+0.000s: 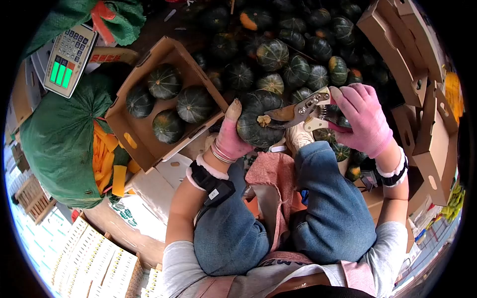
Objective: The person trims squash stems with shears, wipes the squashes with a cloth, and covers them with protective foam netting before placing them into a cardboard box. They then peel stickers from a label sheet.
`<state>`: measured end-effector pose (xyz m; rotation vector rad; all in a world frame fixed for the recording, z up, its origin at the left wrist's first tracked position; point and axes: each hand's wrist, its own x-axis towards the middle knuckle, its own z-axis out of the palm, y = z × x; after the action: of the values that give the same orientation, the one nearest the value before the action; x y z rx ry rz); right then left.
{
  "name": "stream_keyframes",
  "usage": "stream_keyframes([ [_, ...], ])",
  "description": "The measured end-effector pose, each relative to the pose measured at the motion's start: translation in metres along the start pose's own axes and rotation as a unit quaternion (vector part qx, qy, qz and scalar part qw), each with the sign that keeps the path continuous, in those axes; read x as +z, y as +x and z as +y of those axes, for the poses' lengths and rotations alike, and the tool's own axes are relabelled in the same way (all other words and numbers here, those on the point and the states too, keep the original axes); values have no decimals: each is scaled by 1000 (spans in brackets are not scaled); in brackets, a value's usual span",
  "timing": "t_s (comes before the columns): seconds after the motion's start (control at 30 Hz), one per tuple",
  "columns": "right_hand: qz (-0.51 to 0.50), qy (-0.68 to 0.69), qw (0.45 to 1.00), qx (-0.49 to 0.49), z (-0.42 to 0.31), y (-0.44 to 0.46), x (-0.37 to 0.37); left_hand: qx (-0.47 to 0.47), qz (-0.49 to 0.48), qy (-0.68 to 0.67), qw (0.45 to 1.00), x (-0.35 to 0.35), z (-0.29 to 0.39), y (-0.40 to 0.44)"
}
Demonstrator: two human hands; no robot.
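Observation:
My left hand (232, 134), in a pink glove, holds a dark green pumpkin (256, 126) from its left side, with the thumb up along its edge. The pumpkin's pale cut stem (264, 120) faces up. My right hand (361, 119), also gloved in pink, is wrapped round the handles of pruning shears (304, 110). The shears' blades point left and lie over the pumpkin, close beside the stem. Whether the blades touch the stem is hard to tell.
An open cardboard box (144, 149) with several pumpkins stands to the left. Many loose pumpkins (272, 54) lie ahead. Empty cartons (431, 144) are stacked at the right. A scale (69, 59) and a green sack (59, 144) are at the far left.

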<state>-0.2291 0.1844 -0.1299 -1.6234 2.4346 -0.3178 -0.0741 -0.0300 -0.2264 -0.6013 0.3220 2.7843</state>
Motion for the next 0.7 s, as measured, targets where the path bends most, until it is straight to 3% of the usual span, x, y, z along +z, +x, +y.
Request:
stream_keyframes([
  [0.2,41,-65,997,13,-3,0,9,-36,26,-36,998,8,-1,8],
  [0.3,0,-43,998,44,-2,-9,18,-60,45,-36,996,8,0,7],
  [0.43,48,42,994,88,-3,-25,40,-59,42,-88,994,14,-5,11],
  [0.5,80,226,935,263,-8,-33,46,-51,50,-92,993,10,-2,11],
  [0.57,122,320,864,370,8,-47,68,-11,10,-112,994,10,8,4],
  [0.63,182,531,720,408,16,-55,77,51,-26,-120,991,1,21,-8],
  [0.67,162,534,709,432,30,-72,84,102,-89,-83,987,5,33,-15],
  [0.7,142,530,699,458,44,-86,90,165,-85,-47,982,4,47,-28],
])
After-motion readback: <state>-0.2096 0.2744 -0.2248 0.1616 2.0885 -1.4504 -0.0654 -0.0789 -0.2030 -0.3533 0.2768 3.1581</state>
